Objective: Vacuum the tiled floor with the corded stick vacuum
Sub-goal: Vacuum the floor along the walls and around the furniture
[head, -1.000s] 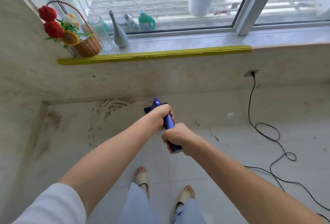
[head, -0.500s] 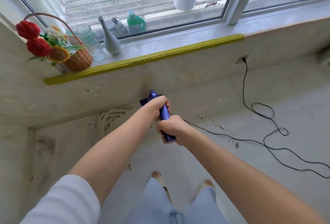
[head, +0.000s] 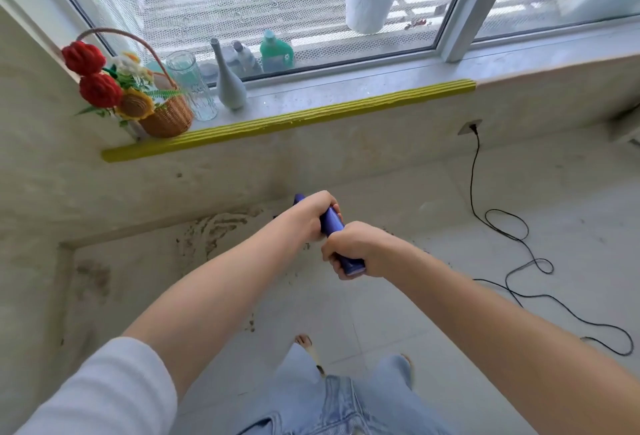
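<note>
Window sill (head: 346, 95) w/ yellow strip (head: 287, 119) along its front edge. At sill's left end: wicker basket (head: 166, 119) w/ red flowers (head: 91, 74) and a sunflower, clear glass jar (head: 192, 88) just beside it, then a pale grey narrow-neck vase (head: 228, 84). Behind the glass, outside: green bottle (head: 277, 53), two greyish bottles (head: 242, 58), white plant pot (head: 370, 1) further right. Wall socket (head: 469, 126) below sill's right end. Bottom of view: blue jeans (head: 346, 400), white sleeve (head: 104, 393).
</note>
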`<action>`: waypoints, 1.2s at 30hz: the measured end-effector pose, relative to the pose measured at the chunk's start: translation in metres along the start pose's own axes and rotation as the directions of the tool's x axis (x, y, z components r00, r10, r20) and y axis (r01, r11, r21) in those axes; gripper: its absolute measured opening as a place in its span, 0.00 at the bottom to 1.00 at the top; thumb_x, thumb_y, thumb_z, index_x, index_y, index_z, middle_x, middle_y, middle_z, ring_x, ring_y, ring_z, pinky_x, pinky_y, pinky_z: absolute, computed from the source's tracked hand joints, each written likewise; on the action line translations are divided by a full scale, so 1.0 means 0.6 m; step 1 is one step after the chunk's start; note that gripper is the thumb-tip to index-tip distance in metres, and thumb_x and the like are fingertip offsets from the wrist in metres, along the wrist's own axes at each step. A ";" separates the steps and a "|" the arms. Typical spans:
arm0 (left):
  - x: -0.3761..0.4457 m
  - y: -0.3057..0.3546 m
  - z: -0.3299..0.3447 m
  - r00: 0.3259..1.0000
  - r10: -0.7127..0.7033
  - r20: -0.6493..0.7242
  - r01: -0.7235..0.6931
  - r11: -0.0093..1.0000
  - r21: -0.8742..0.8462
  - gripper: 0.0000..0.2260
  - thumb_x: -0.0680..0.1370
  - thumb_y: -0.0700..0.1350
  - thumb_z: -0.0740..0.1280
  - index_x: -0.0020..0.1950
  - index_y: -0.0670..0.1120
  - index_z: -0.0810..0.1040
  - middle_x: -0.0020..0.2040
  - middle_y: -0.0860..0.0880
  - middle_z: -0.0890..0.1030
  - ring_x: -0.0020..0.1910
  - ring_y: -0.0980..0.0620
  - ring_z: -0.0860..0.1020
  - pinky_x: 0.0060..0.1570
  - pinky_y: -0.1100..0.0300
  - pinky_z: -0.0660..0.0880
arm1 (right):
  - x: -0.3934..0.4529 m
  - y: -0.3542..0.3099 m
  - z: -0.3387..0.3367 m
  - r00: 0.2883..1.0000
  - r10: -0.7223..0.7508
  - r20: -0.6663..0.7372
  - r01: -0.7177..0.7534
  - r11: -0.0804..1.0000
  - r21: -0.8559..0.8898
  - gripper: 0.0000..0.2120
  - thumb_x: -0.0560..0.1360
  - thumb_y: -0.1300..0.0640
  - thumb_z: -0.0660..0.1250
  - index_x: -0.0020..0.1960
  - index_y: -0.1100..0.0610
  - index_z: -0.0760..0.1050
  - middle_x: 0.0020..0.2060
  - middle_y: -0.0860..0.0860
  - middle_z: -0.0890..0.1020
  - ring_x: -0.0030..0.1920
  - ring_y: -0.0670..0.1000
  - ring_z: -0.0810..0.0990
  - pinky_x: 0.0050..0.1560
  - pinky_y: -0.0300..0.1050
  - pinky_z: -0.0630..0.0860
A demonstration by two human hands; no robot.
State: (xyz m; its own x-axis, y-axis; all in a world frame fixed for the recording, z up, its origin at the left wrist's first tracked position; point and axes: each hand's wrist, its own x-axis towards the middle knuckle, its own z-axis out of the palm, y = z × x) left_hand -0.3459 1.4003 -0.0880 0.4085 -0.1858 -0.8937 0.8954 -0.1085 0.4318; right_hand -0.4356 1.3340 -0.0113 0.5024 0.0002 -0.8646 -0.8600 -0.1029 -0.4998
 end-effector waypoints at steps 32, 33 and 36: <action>-0.005 -0.050 0.012 0.999 -0.033 -0.001 0.032 0.986 -0.164 0.12 0.75 0.36 0.58 0.33 0.46 0.63 0.18 0.52 0.66 0.17 0.55 0.65 0.25 0.66 0.64 | 0.027 0.055 0.014 0.995 0.024 -0.092 -0.033 0.995 -0.097 0.08 0.72 0.72 0.58 0.42 0.60 0.65 0.32 0.55 0.69 0.26 0.51 0.68 0.22 0.34 0.68; -0.005 -0.052 0.011 1.000 -0.030 0.008 0.031 0.984 -0.177 0.11 0.75 0.36 0.58 0.34 0.45 0.64 0.19 0.52 0.66 0.16 0.56 0.65 0.24 0.67 0.64 | 0.023 0.055 0.013 0.996 0.020 -0.084 -0.027 0.995 -0.092 0.08 0.72 0.72 0.58 0.42 0.60 0.64 0.31 0.55 0.69 0.26 0.51 0.67 0.22 0.33 0.68; -0.006 -0.050 0.003 0.999 -0.038 0.039 0.045 0.979 -0.199 0.11 0.75 0.36 0.60 0.34 0.45 0.65 0.19 0.52 0.66 0.16 0.55 0.66 0.22 0.68 0.65 | 0.012 0.048 0.014 0.998 0.013 -0.054 -0.017 0.997 -0.074 0.09 0.72 0.72 0.58 0.41 0.60 0.64 0.30 0.54 0.69 0.25 0.51 0.67 0.22 0.33 0.67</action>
State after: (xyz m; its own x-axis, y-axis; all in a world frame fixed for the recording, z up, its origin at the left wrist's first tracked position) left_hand -0.3744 1.4027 -0.0972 0.3671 -0.2200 -0.9038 0.9302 0.0799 0.3584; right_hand -0.4575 1.3392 -0.0321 0.4955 -0.0551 -0.8668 -0.8594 -0.1761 -0.4801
